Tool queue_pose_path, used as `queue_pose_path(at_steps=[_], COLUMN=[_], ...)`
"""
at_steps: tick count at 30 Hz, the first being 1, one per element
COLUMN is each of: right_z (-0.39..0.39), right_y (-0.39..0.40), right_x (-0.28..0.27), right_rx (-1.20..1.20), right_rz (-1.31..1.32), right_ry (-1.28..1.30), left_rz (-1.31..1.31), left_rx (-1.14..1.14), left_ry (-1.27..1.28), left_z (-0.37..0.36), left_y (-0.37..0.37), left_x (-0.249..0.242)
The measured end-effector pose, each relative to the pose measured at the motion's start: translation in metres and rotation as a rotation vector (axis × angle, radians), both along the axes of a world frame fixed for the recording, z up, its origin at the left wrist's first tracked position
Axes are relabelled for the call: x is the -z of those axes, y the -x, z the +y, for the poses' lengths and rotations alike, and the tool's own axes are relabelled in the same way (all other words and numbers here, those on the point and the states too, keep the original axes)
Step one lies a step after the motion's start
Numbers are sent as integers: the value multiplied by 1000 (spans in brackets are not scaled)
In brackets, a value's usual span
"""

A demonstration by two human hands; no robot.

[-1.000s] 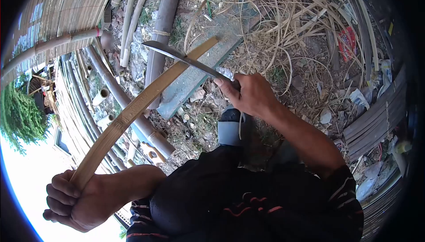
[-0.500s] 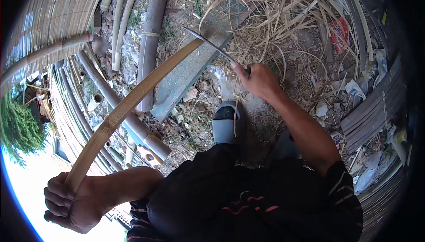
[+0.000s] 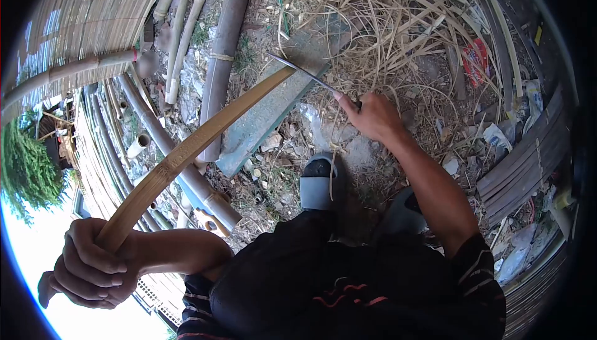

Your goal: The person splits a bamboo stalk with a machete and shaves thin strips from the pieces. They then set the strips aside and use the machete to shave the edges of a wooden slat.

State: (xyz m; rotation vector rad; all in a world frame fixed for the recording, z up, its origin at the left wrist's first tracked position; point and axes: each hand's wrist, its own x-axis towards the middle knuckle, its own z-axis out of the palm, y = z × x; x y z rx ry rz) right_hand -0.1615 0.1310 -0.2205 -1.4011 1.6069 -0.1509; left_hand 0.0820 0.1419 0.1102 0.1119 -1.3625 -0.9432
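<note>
My left hand (image 3: 93, 265) is closed around the near end of a long, slightly curved bamboo strip (image 3: 200, 138). The strip slants up and to the right across the view, with a node about a third of the way along. In my right hand (image 3: 377, 118) is the handle of a thin-bladed knife (image 3: 306, 74). Its blade lies across the strip's far end and appears to touch it. Beneath that end is a dusty green board (image 3: 264, 109) on the ground.
Pale bamboo shavings (image 3: 388, 35) are heaped at the upper right. A dark bamboo pole (image 3: 219, 82) lies left of the board. A saw with a wooden handle (image 3: 210, 222) lies lower left. My slippered foot (image 3: 316, 192) is below the board; dark slats (image 3: 519, 160) are right.
The fingers of my left hand have turned and shifted their hold on the bamboo strip. The whole scene sits slightly lower and further right; the knife stays at the strip's far end.
</note>
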Motion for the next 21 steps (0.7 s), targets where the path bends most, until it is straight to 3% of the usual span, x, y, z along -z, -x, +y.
queue_pose_path(at_steps=[2, 5, 8, 9, 10, 12, 14, 16, 18, 19, 20, 21], right_z=[7, 25, 44, 46, 47, 48, 43, 52, 53, 51, 50, 39], right_y=[-13, -29, -37, -39, -40, -44, -45, -36, -22, -24, -31, -40], right_x=[-21, -96, -168, -171, -173, -168, -149, -162, -169, -156, -134, -121], right_rx=[3, -41, -209, -211, -233, -248, -180, -145, -299, -269, -267, -162], right_rz=[-13, -386, -687, -689, -738, -792, -704, -678, -738, -719, -714, -621], right_ry=[-29, 224, 517, 513, 569, 620, 241, 258, 697, 748, 739, 519], left_rz=[-94, -211, -233, -187, -292, -211, -232, -250, -99, -105, -136, -186], left_rx=[-84, -531, -665, -967, -1602, -599, -564, -504, -497, -493, -553, -541], left_ry=[0, 39, 116, 164, 256, 137, 127, 99, 132, 146, 154, 132], left_z=[0, 12, 25, 25, 23, 29, 31, 27, 20, 24, 26, 25], left_y=[-5, -2, -10, 7, 10, -1, -9, -2, 15, 15, 16, 10], left_x=[-4, 0, 7, 13, 16, 11, 7, 12, 18, 15, 15, 13])
